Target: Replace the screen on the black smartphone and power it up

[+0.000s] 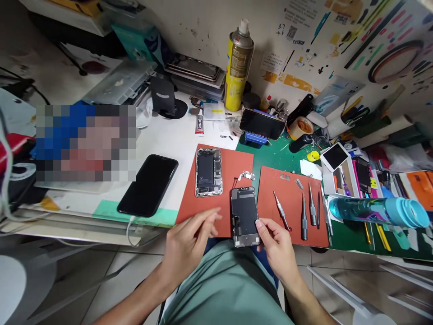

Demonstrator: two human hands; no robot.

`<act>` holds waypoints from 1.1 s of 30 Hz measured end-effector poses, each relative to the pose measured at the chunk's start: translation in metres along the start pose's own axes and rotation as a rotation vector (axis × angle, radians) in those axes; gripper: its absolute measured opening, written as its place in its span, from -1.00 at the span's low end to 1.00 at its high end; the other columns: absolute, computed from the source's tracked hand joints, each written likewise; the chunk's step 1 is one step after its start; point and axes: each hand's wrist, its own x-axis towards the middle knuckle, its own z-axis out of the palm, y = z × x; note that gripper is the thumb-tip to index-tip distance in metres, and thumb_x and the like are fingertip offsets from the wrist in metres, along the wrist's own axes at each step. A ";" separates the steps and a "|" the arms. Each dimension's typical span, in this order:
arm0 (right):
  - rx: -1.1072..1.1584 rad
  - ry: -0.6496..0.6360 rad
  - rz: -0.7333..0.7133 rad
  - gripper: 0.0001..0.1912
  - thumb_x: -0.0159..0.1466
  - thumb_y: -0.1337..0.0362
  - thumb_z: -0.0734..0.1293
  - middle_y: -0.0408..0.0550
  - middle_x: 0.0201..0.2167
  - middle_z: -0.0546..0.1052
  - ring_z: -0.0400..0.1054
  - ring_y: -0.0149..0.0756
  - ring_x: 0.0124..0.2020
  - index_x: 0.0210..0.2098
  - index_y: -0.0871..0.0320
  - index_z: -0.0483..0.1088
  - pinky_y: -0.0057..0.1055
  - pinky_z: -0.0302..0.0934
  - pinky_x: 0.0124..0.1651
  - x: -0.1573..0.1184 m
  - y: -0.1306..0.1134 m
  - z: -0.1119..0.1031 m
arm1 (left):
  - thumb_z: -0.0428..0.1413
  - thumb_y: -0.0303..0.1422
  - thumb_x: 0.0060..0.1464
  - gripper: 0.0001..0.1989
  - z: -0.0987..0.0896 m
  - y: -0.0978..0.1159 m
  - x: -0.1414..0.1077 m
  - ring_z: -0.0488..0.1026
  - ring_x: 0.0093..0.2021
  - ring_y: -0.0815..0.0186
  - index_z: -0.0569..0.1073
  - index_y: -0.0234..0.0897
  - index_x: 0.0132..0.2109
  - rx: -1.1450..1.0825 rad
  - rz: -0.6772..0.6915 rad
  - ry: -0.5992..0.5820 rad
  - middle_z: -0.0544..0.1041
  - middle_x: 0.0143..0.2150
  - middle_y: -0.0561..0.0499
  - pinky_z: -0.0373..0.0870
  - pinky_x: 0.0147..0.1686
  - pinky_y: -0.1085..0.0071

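Note:
My right hand [278,243] grips the lower right edge of a phone screen assembly [245,214], thumb on top. Its dark back, with silver patches and a flex cable at the left, faces up. Left of it, my left hand [191,239] hovers over the front of the red mat with loosely bent fingers a little apart; I see nothing in them. Beyond my left hand lies an opened phone body [209,172], its black battery and circuit board exposed. A small metal bracket with a cable [246,175] rests just above the screen assembly.
Screwdrivers [304,219] and a tweezer-like tool lie on the right red mat [270,180]. A black phone [149,185] with a white cable is at left. A blue bottle [375,211] lies at right; a yellow spray can [238,67] stands behind a propped phone [262,124].

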 end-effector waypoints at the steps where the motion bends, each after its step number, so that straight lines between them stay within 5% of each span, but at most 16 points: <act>1: -0.029 0.011 0.006 -0.38 0.41 -0.29 0.36 -0.12 -0.47 0.51 0.36 -0.33 -0.51 -0.11 0.19 0.62 -0.41 0.29 -0.43 0.001 -0.001 0.001 | 0.10 -0.35 0.47 -0.81 -0.003 -0.003 0.002 0.62 -0.43 0.36 0.63 -0.17 0.00 0.083 0.158 -0.030 0.71 -0.30 0.07 0.53 -0.33 0.45; 4: -0.129 0.024 0.042 -0.36 0.39 -0.34 0.34 -0.12 -0.54 0.51 0.42 -0.28 -0.58 -0.18 0.16 0.59 -0.41 0.22 -0.53 0.004 -0.006 0.002 | 0.14 -0.47 0.43 -0.89 -0.006 -0.005 0.010 0.57 -0.44 0.37 0.55 -0.22 -0.11 0.248 0.535 -0.136 0.64 -0.36 0.10 0.40 -0.35 0.41; 8: -0.281 0.000 0.071 -0.37 0.39 -0.36 0.31 -0.13 -0.66 0.49 0.40 -0.24 -0.67 -0.27 0.11 0.56 -0.39 0.19 -0.56 0.003 -0.013 0.001 | 0.22 -0.41 0.41 -0.82 -0.003 -0.004 0.020 0.37 -0.50 0.35 0.46 -0.24 -0.24 0.426 0.723 -0.220 0.43 -0.47 0.14 0.26 -0.39 0.30; 14: -0.474 0.020 -0.035 -0.45 0.48 -0.23 0.29 -0.17 -0.66 0.48 0.33 -0.32 -0.68 -0.38 0.07 0.52 -0.39 0.13 -0.53 0.001 -0.019 -0.004 | 0.24 -0.28 0.41 -0.65 0.003 -0.005 0.023 0.29 -0.47 0.34 0.35 -0.22 -0.36 0.502 0.816 -0.274 0.31 -0.48 0.15 0.25 -0.33 0.27; 19: -0.643 0.119 -0.301 -0.63 0.55 -0.01 0.31 -0.05 -0.31 0.69 0.55 -0.27 -0.40 -0.19 0.07 0.62 -0.40 0.28 -0.41 0.015 -0.037 -0.022 | 0.25 -0.25 0.41 -0.62 0.005 -0.008 0.024 0.27 -0.45 0.33 0.33 -0.21 -0.37 0.487 0.810 -0.292 0.30 -0.48 0.15 0.26 -0.28 0.26; 26: -0.754 0.123 -0.491 -0.75 0.53 0.12 0.35 0.01 -0.16 0.67 0.56 -0.25 -0.29 -0.04 0.10 0.63 -0.38 0.39 -0.31 0.071 -0.064 -0.032 | 0.19 -0.31 0.43 -0.74 0.008 -0.009 0.028 0.26 -0.41 0.28 0.47 -0.27 -0.29 0.405 0.863 -0.359 0.36 -0.44 0.10 0.17 -0.33 0.21; 33: -0.774 0.065 -0.481 -0.78 0.50 0.18 0.37 0.01 -0.17 0.64 0.52 -0.25 -0.29 0.02 0.12 0.62 -0.33 0.42 -0.21 0.108 -0.075 -0.023 | 0.25 -0.44 0.32 -0.95 0.010 -0.014 0.030 0.36 -0.33 0.26 0.56 -0.30 -0.19 0.402 0.926 -0.438 0.54 -0.30 0.01 0.18 -0.28 0.19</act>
